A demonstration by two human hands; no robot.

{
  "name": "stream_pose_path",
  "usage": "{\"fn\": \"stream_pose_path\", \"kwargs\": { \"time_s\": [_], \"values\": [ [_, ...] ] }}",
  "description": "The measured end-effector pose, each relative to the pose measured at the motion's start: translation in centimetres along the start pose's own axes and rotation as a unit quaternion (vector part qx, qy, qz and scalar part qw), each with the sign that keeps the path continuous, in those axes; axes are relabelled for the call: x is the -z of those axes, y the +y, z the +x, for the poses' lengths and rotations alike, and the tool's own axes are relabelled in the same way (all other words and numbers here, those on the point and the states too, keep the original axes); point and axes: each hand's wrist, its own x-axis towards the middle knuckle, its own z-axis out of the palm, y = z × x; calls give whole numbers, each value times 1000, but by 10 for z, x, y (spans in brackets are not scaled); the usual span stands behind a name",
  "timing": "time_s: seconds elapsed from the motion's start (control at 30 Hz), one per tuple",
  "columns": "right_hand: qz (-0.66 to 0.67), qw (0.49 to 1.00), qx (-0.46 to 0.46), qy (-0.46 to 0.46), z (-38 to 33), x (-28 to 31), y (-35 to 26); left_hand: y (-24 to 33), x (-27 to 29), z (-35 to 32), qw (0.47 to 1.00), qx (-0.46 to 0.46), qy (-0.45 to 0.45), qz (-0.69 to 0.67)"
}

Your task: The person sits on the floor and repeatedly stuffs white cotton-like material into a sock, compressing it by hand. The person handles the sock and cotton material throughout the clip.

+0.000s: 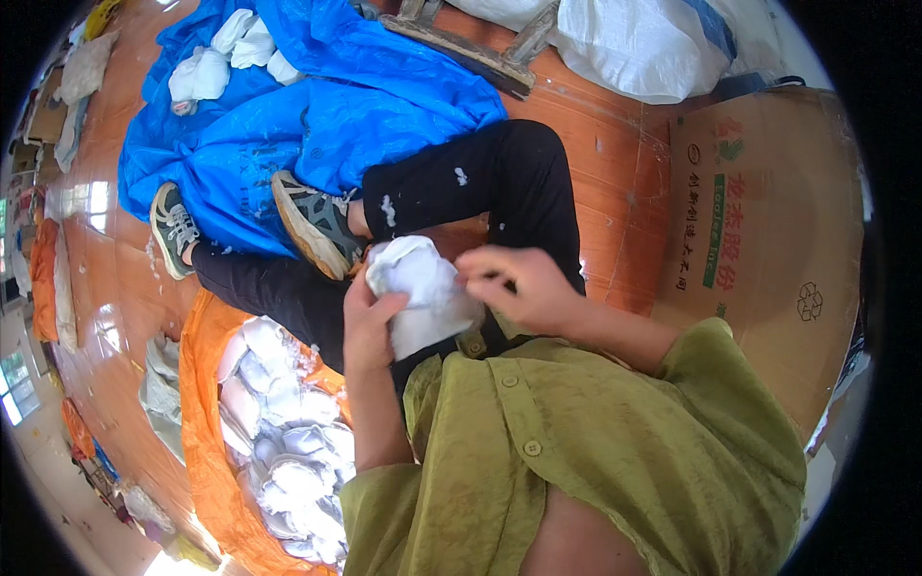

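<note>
Over my lap, my left hand [369, 324] grips a soft white padded fabric piece [419, 274] by its left side, thumb in front. The piece has a rounded top with a folded rim, and its lower part hangs toward my shirt. At its right edge is my right hand [526, 285], slightly blurred, with fingers curled and pinched together. Whatever lies between those fingertips is too small to make out. Beside my left leg, an orange bag [205, 403] stands open, holding several similar white rounded pieces [298, 461].
A blue plastic sheet or bag [384, 96] spreads past my shoes, with white bundles [200, 75] on it. At right stands a large cardboard box [749, 240]. A wooden stool [461, 53] and a white sack [629, 48] are at the far side. Lint dots my trousers.
</note>
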Motion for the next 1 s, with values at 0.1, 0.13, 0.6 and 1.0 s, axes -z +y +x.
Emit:
{"fn": "stream_pose_path", "kwargs": {
  "time_s": [0.1,0.13,0.6,1.0],
  "values": [
    [110,991,-68,-19,10,10,4,-2,8,-10,995,31,-70,-56],
    [165,980,-83,-78,11,5,10,-7,5,-12,994,39,-79,-58],
    [224,964,-136,-55,7,-18,18,-26,-43,-35,964,-78,26,254],
    [127,990,-35,46,-12,-30,16,-62,-36,-16,973,-86,147,158]
  ]
}}
